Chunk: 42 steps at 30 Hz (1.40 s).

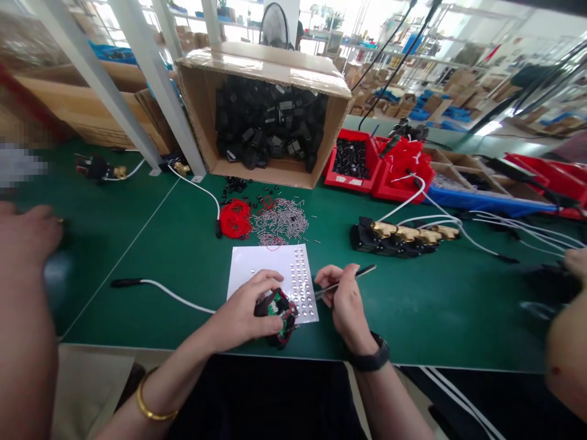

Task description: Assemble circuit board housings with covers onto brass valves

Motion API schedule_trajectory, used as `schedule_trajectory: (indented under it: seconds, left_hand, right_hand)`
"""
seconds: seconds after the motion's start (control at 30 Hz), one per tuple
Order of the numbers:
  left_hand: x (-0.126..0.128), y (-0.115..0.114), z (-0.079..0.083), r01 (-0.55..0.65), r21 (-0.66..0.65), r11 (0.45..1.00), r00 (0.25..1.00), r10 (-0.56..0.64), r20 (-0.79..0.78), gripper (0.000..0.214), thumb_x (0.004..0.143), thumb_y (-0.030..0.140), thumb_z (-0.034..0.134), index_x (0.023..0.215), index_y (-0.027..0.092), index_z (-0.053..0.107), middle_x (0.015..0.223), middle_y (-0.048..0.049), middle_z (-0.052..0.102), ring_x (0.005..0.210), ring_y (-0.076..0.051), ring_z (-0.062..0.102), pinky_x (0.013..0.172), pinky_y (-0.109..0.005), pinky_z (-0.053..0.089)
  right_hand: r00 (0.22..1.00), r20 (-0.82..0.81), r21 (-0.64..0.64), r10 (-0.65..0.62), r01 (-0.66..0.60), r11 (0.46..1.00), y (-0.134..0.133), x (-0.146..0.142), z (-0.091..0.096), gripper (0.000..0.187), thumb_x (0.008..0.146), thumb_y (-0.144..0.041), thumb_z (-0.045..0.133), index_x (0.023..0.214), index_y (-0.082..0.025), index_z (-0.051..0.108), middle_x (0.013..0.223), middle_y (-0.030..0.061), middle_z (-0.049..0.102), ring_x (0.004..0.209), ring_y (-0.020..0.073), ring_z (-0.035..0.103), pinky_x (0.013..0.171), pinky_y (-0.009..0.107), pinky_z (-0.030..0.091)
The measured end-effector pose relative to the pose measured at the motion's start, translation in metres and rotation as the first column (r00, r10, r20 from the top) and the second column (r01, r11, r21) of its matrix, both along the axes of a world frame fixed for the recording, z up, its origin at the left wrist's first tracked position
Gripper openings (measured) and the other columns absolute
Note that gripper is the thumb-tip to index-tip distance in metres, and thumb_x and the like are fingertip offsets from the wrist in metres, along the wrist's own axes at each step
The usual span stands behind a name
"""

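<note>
My left hand [250, 311] is closed around a small black housing with a green circuit board [275, 304] and red wires showing in its open side. Beneath it lies a white sheet [243, 260] with rows of small round silvery pieces [300, 281] along its right part. In the fingers of my right hand [343, 299] is a slim pair of tweezers [364, 271], its tips pointing left near the sheet's right edge. A white cable [178, 296] with a black end runs left from behind my left hand.
Behind the sheet lie red wires [235, 219] and a pile of small metal pins [284, 219]. A cardboard box [197, 104] of black housings stands at the back, beside red bins [328, 174]. Brass-fitted black units [398, 238] lie right. Other people's arms [22, 293] show at both sides.
</note>
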<state>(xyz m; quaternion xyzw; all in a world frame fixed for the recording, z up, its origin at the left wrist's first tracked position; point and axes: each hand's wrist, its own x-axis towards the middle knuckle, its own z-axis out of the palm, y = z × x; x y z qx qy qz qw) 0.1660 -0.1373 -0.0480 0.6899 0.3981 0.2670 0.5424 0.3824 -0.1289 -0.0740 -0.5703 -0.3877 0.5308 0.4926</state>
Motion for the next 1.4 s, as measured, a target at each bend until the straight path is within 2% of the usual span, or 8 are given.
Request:
schedule_trajectory:
  seconds: [0.13,0.23,0.3,0.4,0.53,0.77,1.17,1.4]
  left_hand:
    - [0.015,0.02,-0.004,0.101,-0.033,0.994,0.991,-0.104,-0.082,0.051,0.074,0.052,0.062,0.11,0.016,0.06,0.14,-0.0116,0.039,0.125,-0.031,0.037,0.105,-0.04,0.029]
    - [0.017,0.026,-0.004,0.108,-0.067,0.992,0.989,-0.114,-0.095,0.07,0.072,0.049,0.065,0.131,0.017,0.044,0.143,-0.01,0.035,0.128,-0.031,0.034,0.107,-0.041,0.027]
    - [0.017,0.027,-0.003,0.103,-0.089,0.991,0.988,-0.112,-0.109,0.082,0.071,0.047,0.067,0.138,0.018,0.031,0.142,-0.0089,0.036,0.128,-0.03,0.036,0.107,-0.041,0.027]
    - [0.016,0.028,-0.002,0.106,-0.111,0.988,0.987,-0.118,-0.111,0.083,0.071,0.047,0.067,0.139,0.017,0.029,0.141,-0.009,0.038,0.127,-0.03,0.038,0.107,-0.041,0.027]
    - [0.015,0.028,-0.006,0.082,-0.118,0.99,0.991,-0.093,-0.091,0.082,0.072,0.047,0.066,0.139,0.018,0.027,0.142,-0.0087,0.036,0.127,-0.03,0.037,0.107,-0.042,0.026]
    - [0.013,0.028,-0.008,0.084,-0.162,0.983,0.991,-0.1,-0.093,0.084,0.072,0.05,0.065,0.14,0.02,0.025,0.141,-0.0087,0.037,0.126,-0.032,0.038,0.107,-0.043,0.026]
    - [0.013,0.029,-0.01,0.076,-0.149,0.986,0.994,-0.087,-0.07,0.081,0.073,0.053,0.063,0.138,0.019,0.031,0.141,-0.0089,0.037,0.127,-0.032,0.036,0.107,-0.043,0.026]
    - [0.01,0.027,-0.018,0.086,-0.172,0.981,0.996,-0.085,0.01,0.082,0.073,0.054,0.063,0.139,0.019,0.028,0.141,-0.0094,0.037,0.128,-0.03,0.035,0.108,-0.043,0.025]
  right_hand:
    - [0.996,-0.066,-0.015,-0.053,0.052,0.999,0.02,-0.017,-0.006,0.062,0.082,-0.071,0.032,0.059,-0.017,0.053,0.043,-0.0054,0.034,0.035,0.0068,0.026,0.035,0.019,0.016]
    - [0.995,-0.076,0.051,-0.069,0.073,0.996,0.024,-0.02,-0.012,0.047,0.082,-0.061,0.045,0.074,-0.016,0.057,0.056,-0.0003,0.054,0.044,0.011,0.048,0.037,0.019,0.034]
    - [0.994,-0.084,0.097,-0.067,0.075,0.992,0.023,-0.018,-0.016,0.04,0.084,-0.056,0.048,0.084,-0.017,0.058,0.061,0.0005,0.059,0.049,0.0125,0.053,0.041,0.021,0.041]
    - [0.992,-0.092,0.105,-0.083,0.093,0.99,0.021,-0.016,-0.018,0.038,0.086,-0.053,0.047,0.081,-0.016,0.058,0.06,0.0005,0.061,0.046,0.0114,0.054,0.042,0.02,0.043]
    - [0.998,-0.005,0.068,-0.057,0.057,0.996,0.021,-0.016,-0.021,0.031,0.075,-0.044,0.067,0.079,-0.016,0.055,0.066,0.0032,0.066,0.057,0.0158,0.063,0.054,0.025,0.052]
    - [0.983,0.135,0.053,-0.123,0.116,0.992,0.022,-0.016,-0.027,0.028,0.08,-0.042,0.062,0.08,-0.014,0.057,0.069,0.0068,0.067,0.057,0.0184,0.065,0.055,0.029,0.056]
    - [0.997,0.071,0.044,-0.026,0.022,0.999,0.023,-0.011,-0.026,0.03,0.079,-0.044,0.063,0.078,-0.016,0.054,0.068,0.0063,0.068,0.061,0.0192,0.067,0.057,0.029,0.057]
    - [0.991,0.131,0.068,-0.028,0.019,0.997,0.022,-0.011,-0.024,0.032,0.079,-0.048,0.061,0.078,-0.017,0.054,0.067,0.0057,0.067,0.059,0.0188,0.066,0.057,0.03,0.057]
